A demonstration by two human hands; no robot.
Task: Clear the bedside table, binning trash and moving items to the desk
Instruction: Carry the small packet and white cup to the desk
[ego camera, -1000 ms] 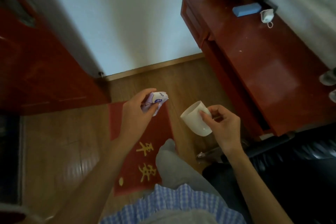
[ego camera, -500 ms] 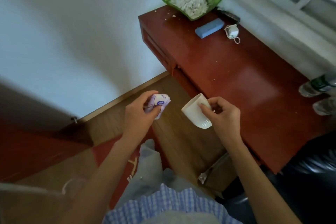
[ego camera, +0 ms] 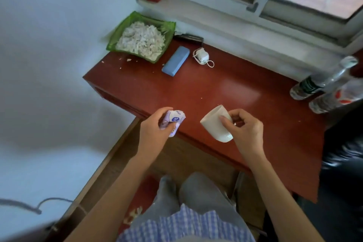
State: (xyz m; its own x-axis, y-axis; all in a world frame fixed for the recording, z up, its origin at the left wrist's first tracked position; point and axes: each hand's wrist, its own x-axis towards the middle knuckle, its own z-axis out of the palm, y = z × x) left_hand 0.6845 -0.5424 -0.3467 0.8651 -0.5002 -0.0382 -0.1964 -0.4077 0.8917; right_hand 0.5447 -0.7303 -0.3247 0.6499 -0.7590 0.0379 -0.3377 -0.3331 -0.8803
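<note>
Two items in transit over the desk (ego camera: 196, 88) front edge, neither deposited: left hand (ego camera: 155, 131) clenches crumpled wrapper (ego camera: 173, 121); right hand (ego camera: 245, 127) grasps white cup (ego camera: 215, 124).

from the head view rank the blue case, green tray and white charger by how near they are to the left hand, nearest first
From the left hand:
1. Blue case, straight ahead on the desk, nearest.
2. White charger, ahead and to the right, only slightly farther than the case.
3. Green tray, in the desk's far left corner, about as far as the charger; too close to call.
</note>
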